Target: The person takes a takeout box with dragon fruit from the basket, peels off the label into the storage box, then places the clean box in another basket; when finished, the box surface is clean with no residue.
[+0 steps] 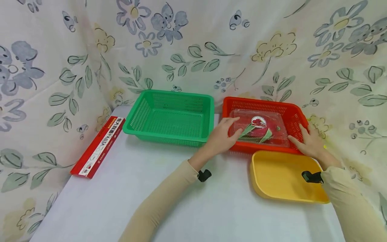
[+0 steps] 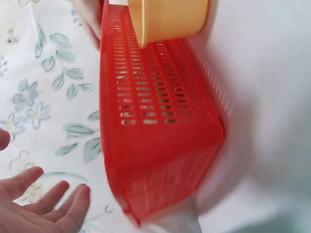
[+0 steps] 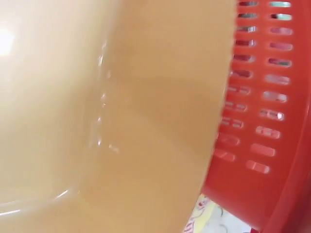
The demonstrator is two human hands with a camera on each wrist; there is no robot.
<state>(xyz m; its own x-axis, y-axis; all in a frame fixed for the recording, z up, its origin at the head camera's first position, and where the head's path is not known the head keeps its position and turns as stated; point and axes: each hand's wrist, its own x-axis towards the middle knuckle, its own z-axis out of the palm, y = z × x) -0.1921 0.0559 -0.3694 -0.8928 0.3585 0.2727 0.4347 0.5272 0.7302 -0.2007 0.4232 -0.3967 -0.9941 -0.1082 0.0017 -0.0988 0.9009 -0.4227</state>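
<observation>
In the head view a clear plastic box [image 1: 257, 126], with a round dragon fruit label, dark pink contents and green leafy tips, lies in the red basket [image 1: 263, 102]. My left hand [image 1: 222, 137] is over the basket's left end, fingers and thumb spread, holding nothing. In the left wrist view those fingers [image 2: 73, 208] stand apart from the red wall. Over the basket's right end is my right hand [image 1: 311, 144], thumb and fingers spread towards the box; whether it touches the box or rim I cannot tell. The right wrist view does not plainly show this hand.
A yellow bin [image 1: 284, 174] stands against the front of the red basket, under my right wrist. To the left are a green basket [image 1: 172, 141] and a long red pasta box [image 1: 98, 148]. A flowered cloth [image 1: 193, 40] hangs behind. Something yellow and printed [image 3: 200, 216] shows beyond the bin.
</observation>
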